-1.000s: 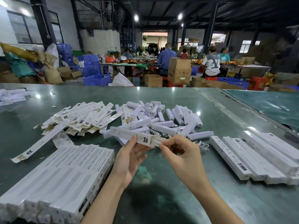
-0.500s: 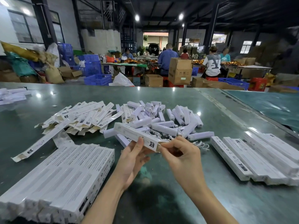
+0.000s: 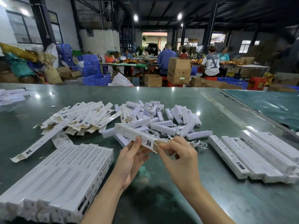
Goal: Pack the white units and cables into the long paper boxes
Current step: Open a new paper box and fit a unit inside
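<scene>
Between the two hands, above the green table (image 3: 161, 199), a long paper box (image 3: 135, 135) is held slanting up and away to the left. Its near end is gripped by the left hand (image 3: 129, 160), thumb on top and fingers curled beneath. The open end flap is pinched by the right hand (image 3: 179, 156), whose remaining fingers are curled under the palm. Just beyond both hands a loose heap of white units (image 3: 161, 118) is spread, and thin white cables (image 3: 196, 143) are seen lying just beyond the right hand, at the heap's near edge. Beyond the left hand a pile of empty flat boxes (image 3: 80, 117) is scattered, one long box lying apart at its near left. Beside the left forearm a close-packed block of closed boxes (image 3: 64, 178) is laid in rows. To the right of the right hand a second row of closed boxes (image 3: 252, 156) is set side by side. Far behind, seated people at other tables, cardboard cartons (image 3: 178, 70) and blue crates (image 3: 97, 79) are seen.
</scene>
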`<state>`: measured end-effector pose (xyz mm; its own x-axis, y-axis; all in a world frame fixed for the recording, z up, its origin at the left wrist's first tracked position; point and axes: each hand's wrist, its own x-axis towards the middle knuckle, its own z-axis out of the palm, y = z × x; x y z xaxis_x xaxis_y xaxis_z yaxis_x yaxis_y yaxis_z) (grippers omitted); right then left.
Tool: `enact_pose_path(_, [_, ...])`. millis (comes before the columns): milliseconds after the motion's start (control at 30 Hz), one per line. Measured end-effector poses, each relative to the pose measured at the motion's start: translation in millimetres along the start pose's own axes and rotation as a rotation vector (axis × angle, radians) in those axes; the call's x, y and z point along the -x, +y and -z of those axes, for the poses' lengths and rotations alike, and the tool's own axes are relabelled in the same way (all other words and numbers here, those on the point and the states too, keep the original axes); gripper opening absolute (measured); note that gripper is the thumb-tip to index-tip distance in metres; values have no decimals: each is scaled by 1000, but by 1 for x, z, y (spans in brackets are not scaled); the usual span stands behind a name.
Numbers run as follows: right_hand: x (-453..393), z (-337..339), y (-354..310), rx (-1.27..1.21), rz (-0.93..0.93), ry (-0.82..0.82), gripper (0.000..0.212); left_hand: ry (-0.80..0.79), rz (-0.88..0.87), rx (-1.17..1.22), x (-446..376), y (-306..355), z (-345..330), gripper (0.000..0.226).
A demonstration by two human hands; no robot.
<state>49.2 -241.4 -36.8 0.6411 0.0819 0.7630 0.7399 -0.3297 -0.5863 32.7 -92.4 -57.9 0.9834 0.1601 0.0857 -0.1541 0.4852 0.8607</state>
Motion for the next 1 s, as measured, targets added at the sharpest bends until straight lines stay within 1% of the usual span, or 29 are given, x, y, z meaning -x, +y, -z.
enact_pose_path(100, [2,-1,1,10,68,38,15,-8,5,4,0,-1,0,37])
enact_pose_path(167, [3,-1,2,8,44,30,16,-11,4,2,1,-1,0,37])
enact_pose_path(300, [2,-3,3,-63,-67,-13,16,-6,2,-16,1,-2,0,37])
enact_pose_path(433, [0,-2,6,-99,-56,-66,11,19,-1,3,1,-1,-1,37])
enact_pose_path(467, [0,0,8,-106,-39,-102,13,31,-1,18,1,0,-1,39])
enact_pose_path(567, [2,3,14,-100,21,-242,34,75,3,57,0,2,1,46])
enact_pose_path(600, [3,3,16,-102,18,-259,37,83,7,56,0,2,2,47])
enact_pose_path(667, [3,2,18,-135,-21,-228,39,85,14,37,-1,2,1,47])
enact_pose_path(733, [2,0,18,-170,-40,-172,37,77,22,23,-1,1,0,46])
enact_pose_path(900, [1,0,21,-169,-7,-94,21,47,32,1,0,0,-1,45])
enact_pose_path(1000, [1,-1,22,-150,42,-51,18,46,35,0,0,-1,-2,42])
